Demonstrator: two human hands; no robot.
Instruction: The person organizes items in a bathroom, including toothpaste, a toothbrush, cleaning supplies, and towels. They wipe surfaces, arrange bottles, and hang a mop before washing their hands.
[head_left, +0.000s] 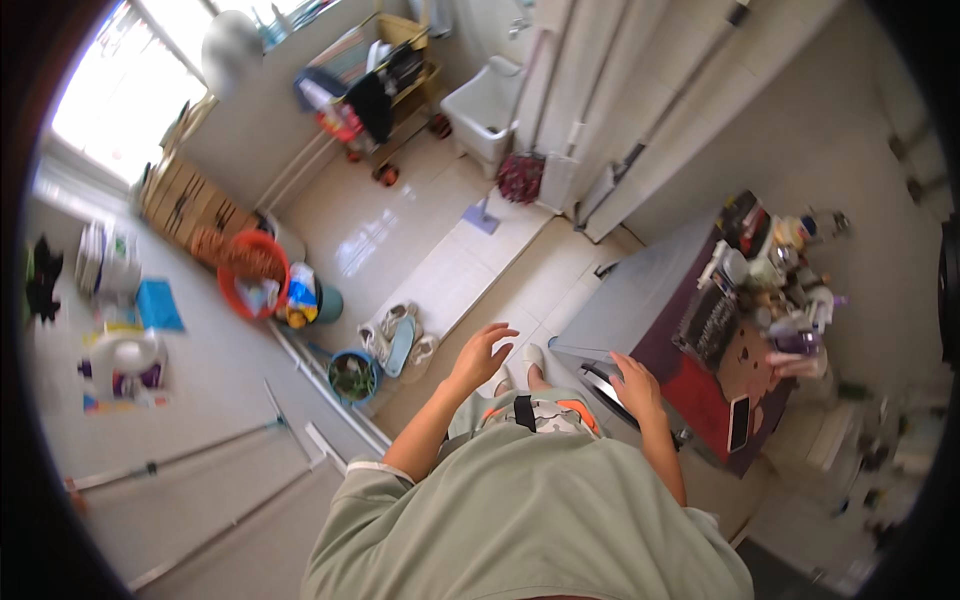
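Observation:
My left hand (486, 358) hangs in front of my body with its fingers apart and nothing in it. Below and ahead of it are my feet in pale slippers (533, 358). My right hand (637, 388), also without anything in it, is spread near the side of a grey cabinet-like unit (637, 289). A curved black-and-white part (611, 394) shows beside that hand; whether they touch, I cannot tell. On the unit's red patterned cover (694, 401) lies a smartphone (739, 424), among several jars and bottles (765, 274) towards the back.
Left of my feet stand shoes (397, 337), a blue plant pot (354, 377) and a red basin (277, 301). A raised floor step (465, 266) crosses ahead. Beyond it are a mop (520, 178), a white tub sink (480, 105) and a wheeled cart (409, 112). A detergent bottle (127, 364) stands left.

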